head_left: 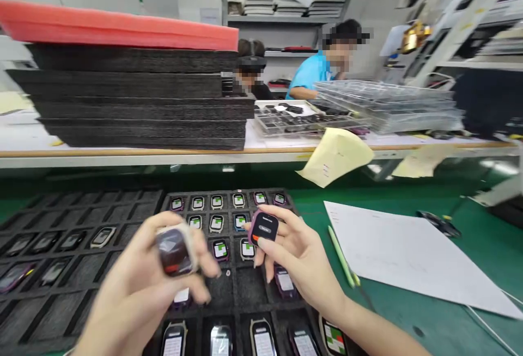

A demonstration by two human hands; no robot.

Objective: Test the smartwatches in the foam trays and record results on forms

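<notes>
**Two small watches, one in each hand, best held by the rim**

The hands are apart, each closed on its own watch above the dark foam tray (250, 285) on the green bench (449, 334). The left hand (139, 274) grips a pale-framed watch (175, 252), its screen turned up; that hand is blurred, so I cannot tell exactly where the fingertips press. The right hand (304, 255) pinches a purple-framed watch (265, 229), thumb at the lower corner of its lit screen, fingers behind and along the top edge.

Both watches should be light and stiff, with no give in the case. The dark fronts look glossy, so they would likely be slippery under a dry fingertip and quick to smudge or scratch (a thumb on a lit screen might also set off a button). The safest hold is probably thumb and finger on opposite sides of the frame, leaving the front untouched. A knock against another watch seems a bigger risk than squeezing; the foam looks forgiving.
</notes>
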